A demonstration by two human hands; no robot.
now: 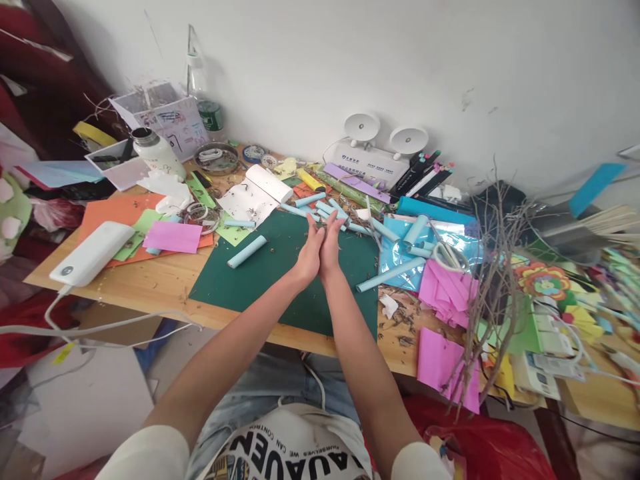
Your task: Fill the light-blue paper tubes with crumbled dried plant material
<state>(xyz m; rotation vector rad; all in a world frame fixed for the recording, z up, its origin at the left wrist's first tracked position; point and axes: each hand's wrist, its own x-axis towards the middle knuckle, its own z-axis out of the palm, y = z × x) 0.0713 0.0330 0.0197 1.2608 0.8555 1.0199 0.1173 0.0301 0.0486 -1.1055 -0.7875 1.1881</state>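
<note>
My left hand (309,257) and my right hand (330,252) are side by side over the dark green mat (280,280), with their inner edges touching. Their fingers stretch forward, away from me. No object shows clearly in either hand, and the space between the palms is hidden. Just beyond the fingertips lies a loose heap of light blue paper tubes (310,199). One light blue tube (247,252) rests alone on the mat's left part, and a longer tube (390,275) lies across its right edge. Small brown scraps are scattered over the mat.
Dry twigs (493,293), scissors (450,257) and pink paper (447,367) are at the right. A white power bank (93,253) with a cable lies at the left, by orange paper (107,213). An emergency light (370,163), a bottle (207,100) and a flask (157,153) stand along the wall.
</note>
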